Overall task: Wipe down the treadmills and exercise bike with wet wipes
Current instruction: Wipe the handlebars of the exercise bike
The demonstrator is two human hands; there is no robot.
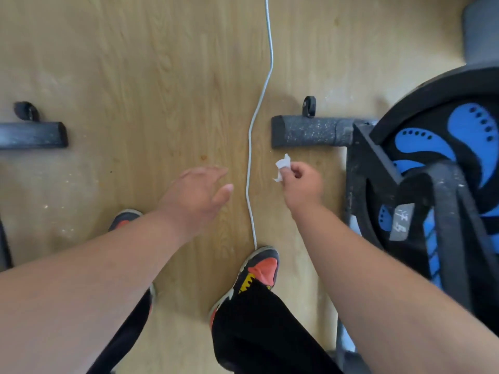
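Right hand [301, 182] pinches a wet wipe [282, 167] beside the exercise bike [421, 168]; left hand [198, 191] open

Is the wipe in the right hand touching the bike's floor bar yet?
Apart. The head view shows bare floor between the wet wipe, pinched in the right hand, and the bike's floor bar.

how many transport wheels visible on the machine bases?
2. One small black wheel sits behind the exercise bike's floor bar, right of the white cable. The other is behind the left machine's bar. More may lie out of frame.
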